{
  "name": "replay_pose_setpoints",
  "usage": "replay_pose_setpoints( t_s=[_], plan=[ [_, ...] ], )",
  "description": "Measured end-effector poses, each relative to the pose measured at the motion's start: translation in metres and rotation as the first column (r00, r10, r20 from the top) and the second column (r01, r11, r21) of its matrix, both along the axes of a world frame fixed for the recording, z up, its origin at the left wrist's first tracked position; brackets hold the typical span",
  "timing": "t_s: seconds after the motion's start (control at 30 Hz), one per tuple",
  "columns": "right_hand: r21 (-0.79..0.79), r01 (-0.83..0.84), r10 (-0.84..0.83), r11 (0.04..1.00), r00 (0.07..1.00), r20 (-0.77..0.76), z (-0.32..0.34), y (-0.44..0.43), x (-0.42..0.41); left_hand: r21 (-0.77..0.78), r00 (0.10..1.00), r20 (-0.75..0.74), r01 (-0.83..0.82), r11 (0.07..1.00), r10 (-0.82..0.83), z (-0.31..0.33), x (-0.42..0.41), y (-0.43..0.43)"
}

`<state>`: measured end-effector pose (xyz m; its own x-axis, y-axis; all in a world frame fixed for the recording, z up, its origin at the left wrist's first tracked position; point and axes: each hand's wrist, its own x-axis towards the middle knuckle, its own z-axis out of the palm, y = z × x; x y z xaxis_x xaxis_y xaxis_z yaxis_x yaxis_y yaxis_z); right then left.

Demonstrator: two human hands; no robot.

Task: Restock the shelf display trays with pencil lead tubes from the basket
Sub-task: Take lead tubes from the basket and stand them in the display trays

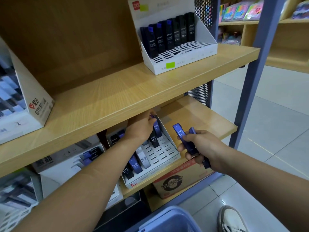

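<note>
Left grip (142,126) is pinched closed on a purple lead tube (153,116), held over the back row of the display tray (167,154) on the lower shelf (209,121). Just to its right, the right grip (202,148) is clenched round several blue tubes (181,134). The basket (167,218) sits below both.

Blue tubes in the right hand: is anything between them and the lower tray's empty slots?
Nothing visible does. The empty slots lie open beside the blue tubes; the left hand holds another tube at the back of the lower tray.
</note>
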<state>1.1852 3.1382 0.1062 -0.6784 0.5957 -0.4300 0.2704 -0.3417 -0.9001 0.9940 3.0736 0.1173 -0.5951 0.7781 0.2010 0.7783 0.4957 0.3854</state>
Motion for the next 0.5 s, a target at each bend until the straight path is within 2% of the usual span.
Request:
replay_pose_setpoints(
  t_s=[0.07, 0.2, 0.27, 0.33, 0.4, 0.43, 0.5],
  plan=[
    [-0.005, -0.015, 0.015, 1.000, 1.000, -0.009, 0.001, -0.001, 0.000, 0.007, 0.999, 0.005, -0.039, 0.999, 0.039, -0.002, -0.001, 0.002],
    [-0.033, -0.034, 0.033, 0.999, 0.999, -0.025, 0.003, -0.004, 0.002, -0.089, 0.999, -0.009, -0.053, 0.995, 0.053, 0.003, 0.001, 0.003],
    [-0.054, -0.035, 0.033, 0.998, 0.999, -0.037, 0.004, -0.004, 0.002, -0.037, 1.000, 0.005, -0.028, 0.999, 0.028, 0.009, 0.010, -0.002],
    [-0.061, -0.051, 0.048, 0.997, 0.997, -0.052, 0.005, -0.004, 0.002, 0.101, 0.974, 0.227, -0.003, 0.995, -0.020, 0.013, 0.029, -0.013],
    [-0.055, -0.085, 0.081, 0.995, 0.995, -0.063, 0.006, -0.005, 0.002, 0.237, 0.828, 0.535, 0.041, 0.971, -0.166, 0.013, 0.047, -0.024],
    [-0.053, -0.104, 0.100, 0.993, 0.993, -0.065, 0.006, -0.006, 0.002, 0.283, 0.743, 0.632, 0.041, 0.958, -0.218, 0.013, 0.052, -0.030],
    [-0.055, -0.125, 0.122, 0.991, 0.991, -0.064, 0.006, -0.008, 0.003, 0.337, 0.663, 0.710, -0.019, 0.941, -0.240, 0.011, 0.055, -0.039]
  ],
)
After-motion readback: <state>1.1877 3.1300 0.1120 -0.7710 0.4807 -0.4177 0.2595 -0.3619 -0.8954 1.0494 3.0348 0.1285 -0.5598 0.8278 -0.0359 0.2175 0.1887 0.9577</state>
